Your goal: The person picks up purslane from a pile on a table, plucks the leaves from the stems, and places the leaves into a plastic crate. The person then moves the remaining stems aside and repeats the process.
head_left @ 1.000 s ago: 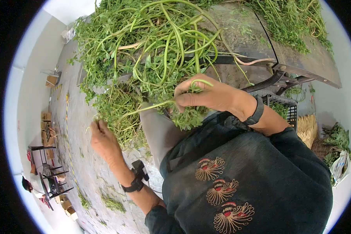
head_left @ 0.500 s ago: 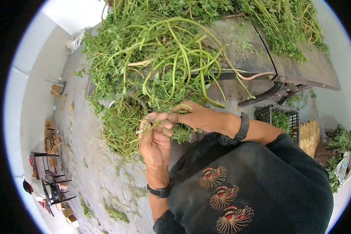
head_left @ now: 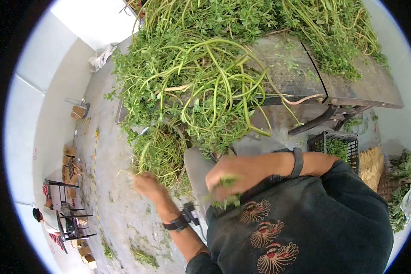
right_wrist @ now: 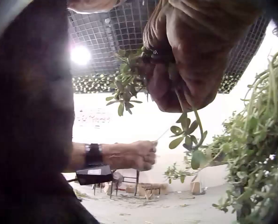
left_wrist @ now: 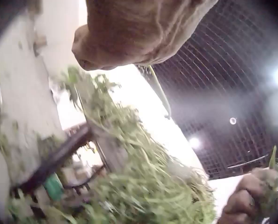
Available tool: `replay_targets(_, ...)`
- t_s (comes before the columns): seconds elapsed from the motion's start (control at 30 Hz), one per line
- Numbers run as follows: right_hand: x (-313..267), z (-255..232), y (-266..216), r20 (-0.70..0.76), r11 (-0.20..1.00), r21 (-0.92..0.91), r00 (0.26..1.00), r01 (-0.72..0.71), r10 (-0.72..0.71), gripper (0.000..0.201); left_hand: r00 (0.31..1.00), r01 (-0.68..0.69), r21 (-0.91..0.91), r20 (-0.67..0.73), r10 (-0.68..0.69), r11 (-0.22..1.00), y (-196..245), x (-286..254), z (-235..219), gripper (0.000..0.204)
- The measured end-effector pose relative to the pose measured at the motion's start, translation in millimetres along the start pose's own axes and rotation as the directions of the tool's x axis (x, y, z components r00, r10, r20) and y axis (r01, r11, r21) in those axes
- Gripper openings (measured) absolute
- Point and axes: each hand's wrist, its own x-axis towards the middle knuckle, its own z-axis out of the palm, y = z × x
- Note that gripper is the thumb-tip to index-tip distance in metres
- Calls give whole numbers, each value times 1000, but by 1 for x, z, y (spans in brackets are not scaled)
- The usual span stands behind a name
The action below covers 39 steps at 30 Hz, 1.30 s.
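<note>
My right hand (head_left: 235,176), blurred in front of the dark shirt, grips a small bunch of purslane sprigs (right_wrist: 126,77); oval leaves and thin stems stick out of the fist in the right wrist view. Out to the left, my left hand (head_left: 150,186) has its fingers curled together above the floor. From it a thin green stem (left_wrist: 160,93) pokes out in the left wrist view. Ahead of both hands, a large tangled heap of purslane (head_left: 155,73) hangs over the table edge. Below it sits a pile of thin stems (head_left: 162,157), close beyond the left hand.
The dark tabletop (head_left: 283,64) carries more greens (head_left: 338,41) at the right. Beneath it stands a black crate (head_left: 333,137) with leaves inside. Plant scraps (head_left: 144,255) litter the floor. Further left are chairs (head_left: 71,210), cardboard boxes (head_left: 69,160) and a seated person (head_left: 45,221).
The hands came together at the sprigs, then parted. My left hand has swung out left; my right hand has drawn the sprigs back toward the shirt. The view has shifted slightly.
</note>
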Motion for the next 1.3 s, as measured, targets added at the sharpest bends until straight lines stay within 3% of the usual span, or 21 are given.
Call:
replay_targets(0.03,-2,-7,0,3,1000,2,1000,10,-10,19,959,280,-246,36,-280,928,-16,13,-14,41)
replay_targets(0.07,-5,-13,0,-108,992,88,990,-86,95,21,845,516,-460,137,-517,722,-29,26,-27,41)
replay_targets(0.1,-8,-19,0,-207,968,185,956,-169,207,22,896,443,-271,100,-432,855,-48,36,-33,33)
replay_targets(0.13,-12,-23,7,-210,957,222,949,-188,235,32,971,229,117,-103,-217,966,-54,38,-38,33)
replay_targets(0.17,-16,-23,11,-213,959,222,951,-178,225,32,978,42,517,-198,72,855,-59,41,-39,35)
replay_targets(0.2,-19,-23,15,-264,945,248,923,-215,280,31,976,39,519,-202,78,854,-42,48,-43,35)
replay_targets(0.33,-12,-36,6,-288,884,414,889,-219,355,29,934,-339,188,-52,353,922,72,75,-36,33)
replay_targets(0.43,-11,-41,8,-346,844,481,834,-236,430,27,885,-444,-80,117,451,892,128,84,4,29)
replay_targets(0.53,-10,-44,20,-456,842,523,790,-134,409,27,801,-543,-164,193,567,824,176,79,44,33)
replay_targets(0.77,-8,-49,26,-510,788,600,693,-138,510,45,605,-779,-31,230,762,627,200,88,78,25)
replay_targets(0.83,-10,-54,30,-487,765,623,684,-164,543,46,552,-832,55,180,814,552,216,91,60,18)
replay_targets(0.9,-8,-59,34,-514,701,677,538,-224,668,44,449,-892,70,247,859,446,232,93,33,15)
replay_targets(0.97,-7,-65,34,-495,699,687,574,-201,652,40,415,-910,80,207,886,407,254,82,4,12)
replay_targets(1.03,-8,-70,32,-461,700,695,645,-163,609,33,581,-770,-127,265,769,626,263,68,-14,11)
replay_targets(1.07,-8,-70,32,-465,703,697,656,-143,595,31,667,-539,-319,403,626,780,261,64,-16,16)
replay_targets(1.1,-10,-69,31,-461,693,705,647,-147,607,31,664,-531,-323,416,621,784,258,62,-15,16)
replay_targets(1.13,-12,-68,29,-463,704,694,656,-150,595,31,618,-83,-518,644,451,852,253,60,-12,19)
replay_targets(1.17,-13,-66,28,-464,716,681,667,-152,583,31,441,402,-513,834,331,759,247,58,-9,22)
replay_targets(1.2,-15,-64,26,-471,715,681,653,-157,593,32,355,512,-489,869,345,706,243,55,-5,27)
replay_targets(1.23,-16,-61,25,-467,706,690,646,-162,604,32,346,522,-479,875,338,706,240,48,-3,27)
replay_targets(1.3,-19,-56,23,-585,800,599,694,23,419,30,364,732,-463,886,287,500,241,35,-1,27)
